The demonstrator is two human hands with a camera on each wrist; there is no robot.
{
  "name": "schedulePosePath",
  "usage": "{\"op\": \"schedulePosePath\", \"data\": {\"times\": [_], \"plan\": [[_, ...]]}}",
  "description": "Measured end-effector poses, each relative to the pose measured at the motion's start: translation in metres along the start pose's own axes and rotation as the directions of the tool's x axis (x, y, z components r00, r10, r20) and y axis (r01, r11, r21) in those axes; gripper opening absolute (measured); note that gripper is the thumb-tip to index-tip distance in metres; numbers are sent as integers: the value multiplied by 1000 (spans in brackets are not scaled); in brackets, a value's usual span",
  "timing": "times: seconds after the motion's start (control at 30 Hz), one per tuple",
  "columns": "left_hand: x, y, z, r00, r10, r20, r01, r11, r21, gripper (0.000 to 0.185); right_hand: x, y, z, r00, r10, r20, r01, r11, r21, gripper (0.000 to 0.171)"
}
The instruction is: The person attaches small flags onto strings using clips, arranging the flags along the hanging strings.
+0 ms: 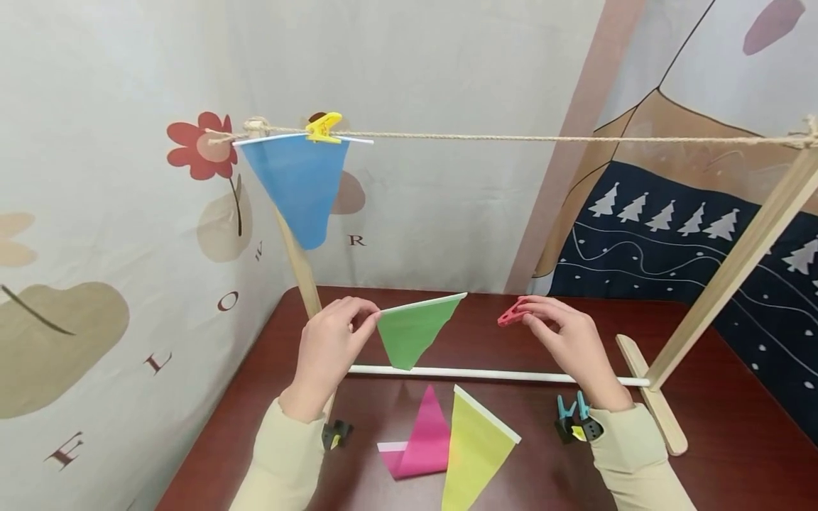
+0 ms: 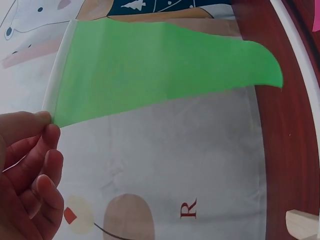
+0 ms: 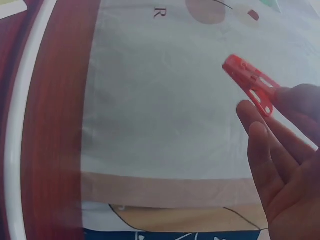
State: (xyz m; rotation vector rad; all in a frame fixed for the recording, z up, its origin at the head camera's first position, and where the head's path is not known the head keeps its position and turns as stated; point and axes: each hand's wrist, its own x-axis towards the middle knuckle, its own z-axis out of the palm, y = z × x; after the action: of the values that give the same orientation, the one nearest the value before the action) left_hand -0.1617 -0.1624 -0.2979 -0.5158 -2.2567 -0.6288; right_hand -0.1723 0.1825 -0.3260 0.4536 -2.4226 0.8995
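Green pennant [image 1: 412, 332], a thin, smooth triangle with a white strip along its top edge, hangs from the left hand [image 1: 329, 348], whose thumb and curled fingers [image 2: 47, 150] pinch its near-left corner; the tip droops toward the white rod [image 1: 498, 373] of the wooden stand. It is held above the dark red-brown table [image 1: 735, 426], left of centre, well below the twisted jute rope [image 1: 543, 138].

To the right, the right hand [image 1: 569, 341] pinches a red plastic clothespin [image 1: 511, 314] by its tail end between thumb and forefinger, the other fingers loosely extended; the peg's slotted, flat body points left toward the pennant without touching it.

Far and left, a blue pennant [image 1: 297, 184] hangs from the rope, clipped by a yellow plastic clothespin [image 1: 322, 127]. On the near table lie a folded pink pennant [image 1: 422, 443] and a yellow-green pennant [image 1: 473, 454], overlapping at their edges. 2 teal clothespins [image 1: 571, 409] lie beside the right sleeve. Slanted pale wooden posts [image 1: 735, 270] carry the rope.
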Motion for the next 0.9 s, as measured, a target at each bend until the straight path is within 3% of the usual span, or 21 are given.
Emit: {"op": "schedulePosePath", "data": {"times": [0.27, 0.6, 0.9], "plan": [[9, -3, -8, 998, -28, -55, 27, 999, -18, 4, 8, -8, -11, 994, -105, 32, 105, 994, -22, 26], [23, -3, -16, 988, -2, -156, -2, 1000, -27, 6, 24, -20, -26, 978, -202, 48, 202, 979, -1, 26], [35, 0, -22, 979, 35, -203, -35, 999, 2, 5, 36, -30, -33, 952, -305, 27, 305, 952, -2, 34]]}}
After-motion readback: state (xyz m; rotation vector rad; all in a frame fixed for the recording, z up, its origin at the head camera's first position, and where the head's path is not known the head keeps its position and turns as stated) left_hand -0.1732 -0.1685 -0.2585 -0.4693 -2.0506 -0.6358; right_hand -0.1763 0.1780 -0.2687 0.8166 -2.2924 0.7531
